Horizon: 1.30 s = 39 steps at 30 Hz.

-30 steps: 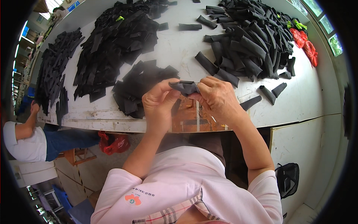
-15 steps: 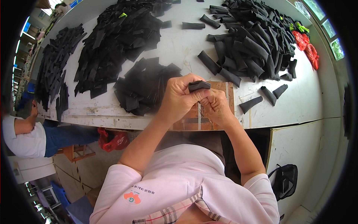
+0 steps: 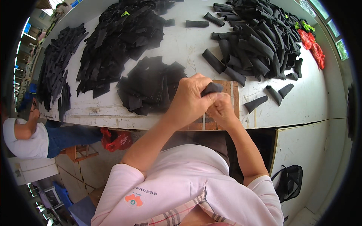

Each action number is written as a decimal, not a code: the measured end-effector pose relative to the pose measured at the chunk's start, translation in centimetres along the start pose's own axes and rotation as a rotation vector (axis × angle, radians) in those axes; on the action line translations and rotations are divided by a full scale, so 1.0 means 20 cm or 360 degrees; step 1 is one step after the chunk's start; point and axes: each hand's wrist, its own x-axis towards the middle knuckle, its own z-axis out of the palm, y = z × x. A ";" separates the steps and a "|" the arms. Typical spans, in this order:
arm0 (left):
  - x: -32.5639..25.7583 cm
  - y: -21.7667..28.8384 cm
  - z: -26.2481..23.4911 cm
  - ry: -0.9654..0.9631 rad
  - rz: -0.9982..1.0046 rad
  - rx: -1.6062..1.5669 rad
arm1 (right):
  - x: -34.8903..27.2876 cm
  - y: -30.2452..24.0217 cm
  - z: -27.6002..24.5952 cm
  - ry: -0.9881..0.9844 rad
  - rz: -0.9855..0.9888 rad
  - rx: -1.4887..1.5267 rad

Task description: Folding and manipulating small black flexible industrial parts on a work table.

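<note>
Both hands meet above a brown board [image 3: 235, 96] at the front edge of the table. Between them is a short black fabric tube [image 3: 212, 89], its end showing over the fingers. My left hand [image 3: 190, 98] is closed around it, thumb along the near side. Pressed close against the tube's lower end, my right hand [image 3: 223, 108] has its fingers curled in; they hide that end. A pile of flat black fabric pieces [image 3: 149, 84] lies just left of my hands. To the right, several loose black tubes [image 3: 256, 104] rest near a large heap of similar tubes [image 3: 256, 45].
Two more heaps of flat black pieces [image 3: 113, 45] cover the table's left side. Red plastic bags [image 3: 316, 52] sit at the right wall. Another red bag [image 3: 115, 140] hangs below the table edge, near a seated person [image 3: 30, 137]. A black bag [image 3: 289, 182] is at lower right.
My hands have shifted slightly right with the black tube. Its visible end now tilts upward to the right, and my left hand has turned further over it.
</note>
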 end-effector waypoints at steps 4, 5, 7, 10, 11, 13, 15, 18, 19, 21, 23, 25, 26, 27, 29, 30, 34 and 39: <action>0.02 -0.05 -0.02 0.0024 0.0023 -0.0003 | 0.03 -0.03 -0.01 -0.0064 0.0146 -0.0137; 0.00 -0.03 -0.01 0.0022 0.0025 -0.0002 | 0.04 -0.04 -0.02 -0.0132 0.0252 -0.0217; -0.03 0.01 0.03 0.0337 0.0075 -0.0702 | 0.06 -0.09 -0.04 -0.0133 0.0209 -0.0232; -0.06 0.02 0.00 0.0430 0.0031 -0.1125 | 0.11 -0.19 -0.09 -0.0214 0.0233 -0.0339; -0.04 0.01 0.00 0.0481 0.0115 -0.1388 | 0.14 -0.23 -0.11 -0.0217 0.0233 -0.0342; -0.06 -0.01 -0.06 0.0553 0.0051 -0.1638 | 0.17 -0.29 -0.13 -0.0182 0.0071 -0.0486; -0.07 -0.06 -0.07 0.0551 0.0113 -0.1809 | 0.16 -0.25 -0.10 -0.0154 0.0065 -0.0539; -0.10 -0.10 -0.02 0.0481 -0.0137 -0.1900 | 0.10 -0.13 -0.03 -0.0222 0.0056 -0.0631; -0.10 -0.09 -0.03 0.0496 -0.0141 -0.1896 | 0.10 -0.14 -0.04 -0.0234 0.0053 -0.0623; -0.08 -0.08 -0.05 0.0518 -0.0089 -0.1698 | 0.10 -0.18 -0.05 -0.0244 0.0057 -0.0787; -0.07 -0.08 -0.03 0.0533 -0.0071 -0.1648 | 0.08 -0.15 -0.04 -0.0153 -0.0019 -0.0674; -0.07 -0.11 -0.02 0.0542 -0.0061 -0.1590 | 0.08 -0.14 -0.03 -0.0054 -0.0087 -0.0552; -0.08 -0.16 -0.01 0.0555 -0.0112 -0.1319 | 0.10 -0.16 -0.04 -0.0143 0.0005 -0.0582; -0.08 -0.21 -0.01 0.0559 -0.0164 -0.1048 | 0.12 -0.17 -0.05 -0.0230 0.0099 -0.0610; -0.04 -0.31 -0.03 0.0728 -0.0275 -0.0697 | 0.21 -0.23 -0.13 -0.0299 0.0119 -0.0224; -0.04 -0.40 -0.07 0.0765 -0.0295 -0.0339 | 0.27 -0.30 -0.18 -0.0129 0.0236 0.0403; 0.07 -0.60 -0.10 0.0601 -0.0493 0.0523 | 0.45 -0.15 -0.46 0.0691 0.0323 0.0968; 0.21 -0.65 -0.03 0.0298 -0.0629 0.1320 | 0.10 0.02 -0.32 0.0658 0.0795 0.0568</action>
